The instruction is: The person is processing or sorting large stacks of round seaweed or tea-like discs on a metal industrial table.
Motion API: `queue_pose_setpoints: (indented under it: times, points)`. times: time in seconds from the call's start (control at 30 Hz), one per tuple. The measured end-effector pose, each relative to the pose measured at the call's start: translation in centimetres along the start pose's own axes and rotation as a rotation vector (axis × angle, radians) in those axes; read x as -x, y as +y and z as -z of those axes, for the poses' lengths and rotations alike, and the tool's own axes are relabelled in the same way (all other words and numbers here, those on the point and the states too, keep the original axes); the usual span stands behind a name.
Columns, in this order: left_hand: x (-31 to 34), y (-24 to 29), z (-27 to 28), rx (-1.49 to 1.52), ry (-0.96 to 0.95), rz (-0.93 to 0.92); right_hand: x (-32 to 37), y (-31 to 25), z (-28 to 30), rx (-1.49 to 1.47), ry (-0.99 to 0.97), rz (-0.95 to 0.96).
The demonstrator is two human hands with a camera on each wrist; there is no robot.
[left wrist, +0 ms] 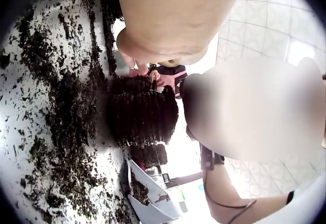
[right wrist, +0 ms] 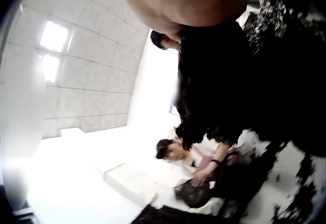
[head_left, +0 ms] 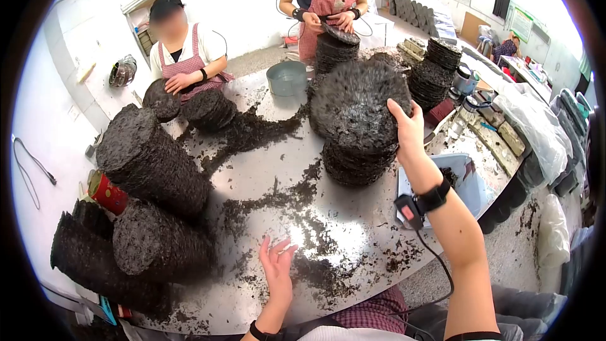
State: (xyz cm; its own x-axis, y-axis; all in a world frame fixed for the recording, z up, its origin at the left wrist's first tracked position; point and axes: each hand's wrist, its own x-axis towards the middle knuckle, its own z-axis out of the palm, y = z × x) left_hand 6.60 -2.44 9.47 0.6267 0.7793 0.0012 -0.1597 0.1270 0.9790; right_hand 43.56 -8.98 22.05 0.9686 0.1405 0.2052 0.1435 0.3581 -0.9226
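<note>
At the right edge of a round black disc [head_left: 360,98] that looks like dried seaweed, my right hand [head_left: 410,127] grips the rim, thumb over the near face. The disc is tilted above a stack of similar discs [head_left: 358,163], and the fingers behind it are hidden. My left hand [head_left: 278,271] is held over the metal table [head_left: 265,167], fingers spread and nothing in them. In the left wrist view the stack [left wrist: 142,114] shows side-on. In the right wrist view the held disc [right wrist: 214,81] is a dark shape under my hand.
Large black stacks [head_left: 151,158] lean at the left beside a red tin [head_left: 108,192]. A blue-grey bin [head_left: 473,183] sits right of my stack. Two people in checked aprons handle discs across the table, near a metal basin [head_left: 286,79]. Dark flakes litter the top.
</note>
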Motion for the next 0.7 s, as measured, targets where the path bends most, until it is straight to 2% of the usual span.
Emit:
queue_pose_setpoints:
  times: [0.07, 0.13, 0.17, 0.23, 0.27, 0.3, 0.33, 0.4, 0.47, 0.53, 0.6, 0.7]
  points:
    - [0.5, -0.2, 0.1, 0.017, 0.011, 0.017, -3.6, 5.0, 2.1, 0.317, 0.015, -0.034]
    - [1.2, -0.9, 0.9, 0.034, 0.007, -0.012, -5.0, 7.9, 4.0, 0.383, 0.049, -0.059]
    - [1.4, -1.1, 1.3, 0.040, 0.013, -0.026, -5.2, 8.3, 4.5, 0.260, 0.080, -0.032]
    - [2.0, -1.0, 2.8, -0.084, 0.036, -0.063, -5.3, 7.9, 4.8, 0.359, 0.240, 0.092]
    - [2.4, -0.8, 3.8, -0.151, 0.058, -0.081, -7.6, 9.8, 6.7, 0.331, 0.219, 0.114]
    - [2.8, -0.6, 4.9, -0.234, 0.119, -0.120, -9.2, 10.9, 7.4, 0.488, 0.400, 0.124]
    - [3.1, -0.5, 6.1, -0.286, 0.184, -0.130, -11.4, 12.4, 9.1, 0.487, 0.400, 0.152]
    - [3.8, -0.1, 9.0, -0.399, 0.336, -0.152, -11.0, 9.6, 7.3, 0.593, 0.542, -0.002]
    - [4.5, -0.1, 11.7, -0.445, 0.444, -0.149, -15.4, 12.7, 9.2, 0.428, 0.488, 0.013]
    - [5.3, -0.9, 14.2, -0.460, 0.560, -0.147, -17.1, 14.8, 10.5, 0.226, 0.216, 0.077]
    - [5.5, -1.5, 15.9, -0.413, 0.713, -0.139, -15.7, 15.3, 9.9, 0.195, 0.132, 0.097]
    - [5.1, -1.3, 18.6, -0.350, 0.881, -0.129, -10.9, 12.5, 7.5, 0.102, 0.110, 0.015]
